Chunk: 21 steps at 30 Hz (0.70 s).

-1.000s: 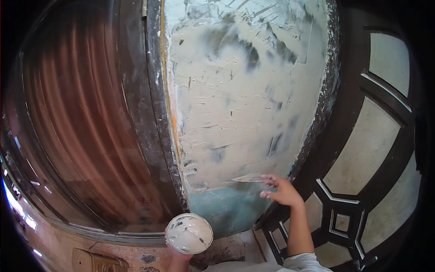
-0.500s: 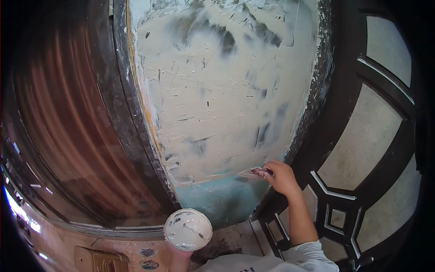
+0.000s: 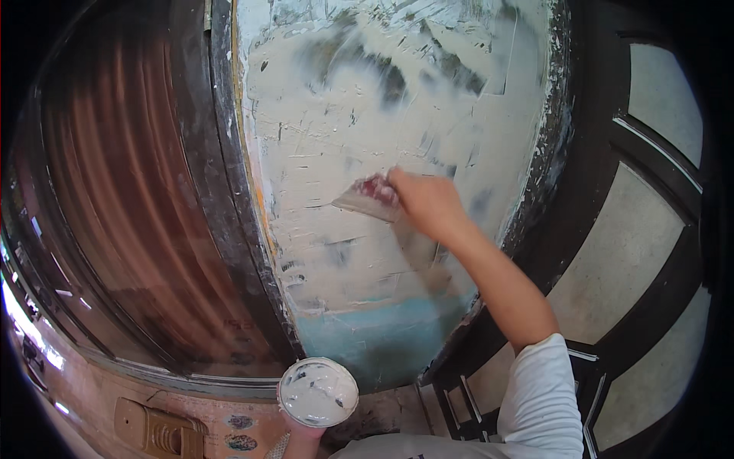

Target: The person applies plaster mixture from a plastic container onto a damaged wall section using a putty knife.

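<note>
My right hand (image 3: 428, 200) grips a putty knife (image 3: 368, 200) with a wide blade and a reddish, smeared handle. Its blade is at the middle of a wall panel (image 3: 329, 122) coated in cream-white putty with dark patches showing through. Low on the panel runs a bare blue-green strip (image 3: 367, 329). At the bottom, a round tub of white putty (image 3: 317, 392) with a few dark specks rests on my left hand (image 3: 303, 444). The tub hides most of that hand's fingers.
Left of the panel stands a dark frame (image 3: 195, 153) around glass with brown curtain-like folds (image 3: 122, 191). To the right is a dark door or grille with pale panes (image 3: 619, 252). A brown plastic stool (image 3: 157, 428) sits on the floor at lower left.
My right hand has lifted the putty knife from the panel's lower right edge up and left to its middle. The tub in my left hand has hardly moved.
</note>
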### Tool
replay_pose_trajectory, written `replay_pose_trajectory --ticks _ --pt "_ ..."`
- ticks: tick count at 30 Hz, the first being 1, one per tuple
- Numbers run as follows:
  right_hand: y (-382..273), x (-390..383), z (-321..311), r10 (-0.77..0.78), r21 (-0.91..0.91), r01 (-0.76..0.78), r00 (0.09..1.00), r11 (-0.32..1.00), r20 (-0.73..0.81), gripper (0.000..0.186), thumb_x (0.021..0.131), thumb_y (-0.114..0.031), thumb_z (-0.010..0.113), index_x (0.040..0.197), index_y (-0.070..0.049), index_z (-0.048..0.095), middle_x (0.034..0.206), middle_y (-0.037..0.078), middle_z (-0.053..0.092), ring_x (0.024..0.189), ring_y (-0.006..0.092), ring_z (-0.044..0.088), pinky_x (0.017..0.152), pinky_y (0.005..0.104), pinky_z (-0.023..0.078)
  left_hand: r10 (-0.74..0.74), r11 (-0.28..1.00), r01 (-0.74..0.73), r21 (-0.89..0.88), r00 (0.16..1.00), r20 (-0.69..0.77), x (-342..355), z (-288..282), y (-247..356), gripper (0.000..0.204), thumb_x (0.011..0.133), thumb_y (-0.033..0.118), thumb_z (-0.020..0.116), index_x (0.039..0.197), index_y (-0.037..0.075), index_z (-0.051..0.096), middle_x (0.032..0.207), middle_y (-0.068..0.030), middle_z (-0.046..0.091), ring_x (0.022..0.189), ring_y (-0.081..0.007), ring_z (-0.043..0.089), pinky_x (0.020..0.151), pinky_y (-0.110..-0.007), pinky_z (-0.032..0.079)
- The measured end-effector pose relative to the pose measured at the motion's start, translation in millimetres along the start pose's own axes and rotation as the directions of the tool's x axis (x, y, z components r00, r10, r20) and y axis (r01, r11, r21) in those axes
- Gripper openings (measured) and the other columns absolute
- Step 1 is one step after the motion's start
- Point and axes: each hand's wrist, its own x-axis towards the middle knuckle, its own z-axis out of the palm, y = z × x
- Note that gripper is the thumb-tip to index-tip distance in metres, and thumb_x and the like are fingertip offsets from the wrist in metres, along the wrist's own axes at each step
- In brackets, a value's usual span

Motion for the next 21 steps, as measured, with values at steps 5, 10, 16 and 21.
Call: replay_pose_trajectory --ticks 5,10,16,21 --pt "73.8 22.7 -54.6 0.213 -0.011 -0.222 0.946 0.975 -0.245 0.025 0.091 -0.024 0.057 0.112 -0.010 0.056 0.088 0.021 0.068 0.081 0.0416 0.064 0.071 0.0492 0.050 0.005 0.996 -0.007 -0.088 1.000 -0.026 -4.2 3.4 10.7 0.060 0.093 0.054 0.040 0.134 0.011 0.054 0.139 -0.0146 0.052 0.127 -0.0396 0.048 0.107 -0.063 0.034" --pt "77.2 3.3 -68.2 0.316 0.483 -0.202 0.934 0.852 -0.167 0.025 0.092 -0.026 0.060 0.107 -0.006 0.055 0.086 0.022 0.066 0.079 0.0427 0.063 0.068 0.0466 0.048 0.022 0.989 -0.027 -0.142 0.999 -0.038 -3.4 2.6 16.7 0.059 0.094 0.052 0.039 0.133 0.010 0.054 0.139 -0.0151 0.052 0.127 -0.0395 0.048 0.106 -0.063 0.034" --pt "17.6 21.5 -20.4 0.043 0.066 -0.042 0.999 0.997 -0.012 0.022 0.084 -0.019 0.061 0.103 -0.010 0.055 0.084 0.019 0.066 0.080 0.0414 0.063 0.069 0.0504 0.048 0.006 0.999 -0.004 -0.052 0.999 0.043 5.2 5.7 12.9 0.060 0.095 0.052 0.037 0.135 0.011 0.052 0.140 -0.0148 0.051 0.128 -0.0395 0.047 0.107 -0.062 0.034" --pt "92.7 43.6 -81.5 0.206 0.019 -0.209 0.939 0.978 -0.275 0.021 0.090 -0.024 0.060 0.106 -0.010 0.058 0.083 0.016 0.068 0.080 0.0391 0.065 0.068 0.0457 0.050 -0.001 0.999 0.002 -0.042 1.000 0.015 10.7 13.3 9.1 0.068 0.091 0.061 0.040 0.134 0.010 0.053 0.138 -0.0140 0.053 0.126 -0.0390 0.049 0.106 -0.061 0.035"
